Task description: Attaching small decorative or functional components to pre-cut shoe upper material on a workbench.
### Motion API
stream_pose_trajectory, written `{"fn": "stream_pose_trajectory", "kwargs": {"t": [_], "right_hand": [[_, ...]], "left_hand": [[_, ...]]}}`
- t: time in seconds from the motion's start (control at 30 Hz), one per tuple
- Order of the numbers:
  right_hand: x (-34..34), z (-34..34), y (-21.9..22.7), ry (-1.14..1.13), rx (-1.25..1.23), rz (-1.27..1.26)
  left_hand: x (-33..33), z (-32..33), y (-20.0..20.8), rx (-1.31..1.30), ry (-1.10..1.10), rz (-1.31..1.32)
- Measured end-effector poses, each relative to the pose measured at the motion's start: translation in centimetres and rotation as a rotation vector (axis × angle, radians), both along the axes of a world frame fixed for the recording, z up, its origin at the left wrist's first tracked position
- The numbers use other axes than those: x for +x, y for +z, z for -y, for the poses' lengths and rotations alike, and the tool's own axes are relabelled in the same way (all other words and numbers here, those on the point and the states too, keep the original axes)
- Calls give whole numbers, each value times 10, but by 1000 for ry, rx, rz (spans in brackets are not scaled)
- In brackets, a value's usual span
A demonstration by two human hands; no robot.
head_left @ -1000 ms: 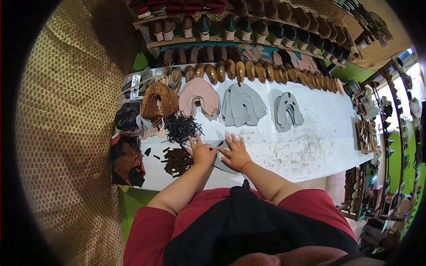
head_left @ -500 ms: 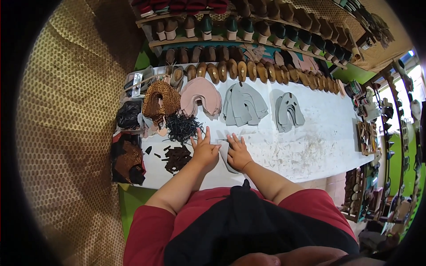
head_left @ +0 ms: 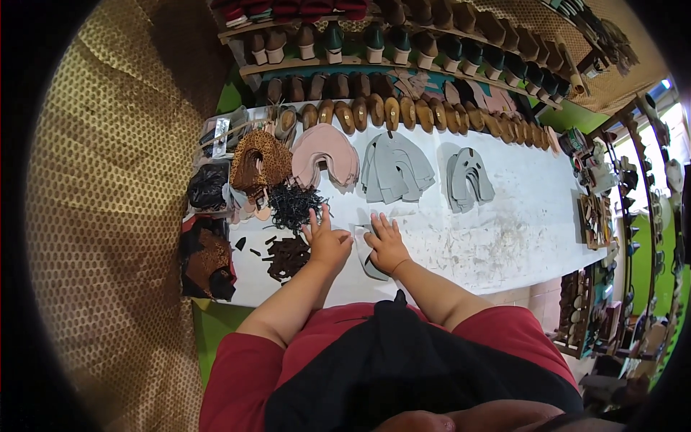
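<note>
A small grey shoe-upper piece [head_left: 372, 271] lies on the white-covered table close to my body. My right hand [head_left: 389, 250] rests flat over it, fingers stretched forward and covering most of it. Just left of that piece is my left hand [head_left: 330, 246], its thumb and forefinger pressed together while other fingers extend upward. Whatever may be in that pinch is too small to make out. Beyond my left hand sits a tangled heap of thin black strips [head_left: 294, 207]. A pile of short dark brown strips [head_left: 286, 258] lies to its left.
Stacks of curved upper pieces line the table: leopard-print [head_left: 259, 162], pink [head_left: 325, 157], grey [head_left: 396, 169] and a smaller grey stack [head_left: 469, 180]. Behind them stands a row of brown shoe lasts [head_left: 392, 113]. Scraps litter the table [head_left: 518, 209] at right; a wooden tool box [head_left: 594, 222] sits at its end.
My left hand has drawn slightly left, away from the grey piece, widening the gap between my hands. The right hand stays on the piece, almost unmoved.
</note>
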State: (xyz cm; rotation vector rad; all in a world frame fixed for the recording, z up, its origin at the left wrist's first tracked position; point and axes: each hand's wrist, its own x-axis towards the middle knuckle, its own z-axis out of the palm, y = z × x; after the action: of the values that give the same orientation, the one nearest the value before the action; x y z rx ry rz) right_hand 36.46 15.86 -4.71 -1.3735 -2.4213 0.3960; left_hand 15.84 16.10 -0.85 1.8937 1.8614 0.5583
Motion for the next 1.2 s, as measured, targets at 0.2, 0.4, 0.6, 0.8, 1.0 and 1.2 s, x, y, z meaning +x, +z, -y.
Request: {"fn": "stream_pose_trajectory", "kwargs": {"t": [0.2, 0.4, 0.6, 0.8, 1.0, 1.2], "right_hand": [[-2, 1, -1, -1, -11, -5], [0, 0, 1, 2, -28, 12], [-4, 0, -1, -87, -44, 61], [-4, 0, -3, -76, -81, 155], [-5, 0, -1, -76, -100, 169], [-5, 0, 4, -53, -22, 148]], "left_hand": [[16, -6, 0, -45, 48, -43], [25, -11, -7, -49, 48, -86], [21, -10, -28, 78, 11, -70], [14, -11, -35, 128, 38, -77], [9, -11, -40, 156, 31, -77], [8, -10, -36, 143, 24, -58]]}}
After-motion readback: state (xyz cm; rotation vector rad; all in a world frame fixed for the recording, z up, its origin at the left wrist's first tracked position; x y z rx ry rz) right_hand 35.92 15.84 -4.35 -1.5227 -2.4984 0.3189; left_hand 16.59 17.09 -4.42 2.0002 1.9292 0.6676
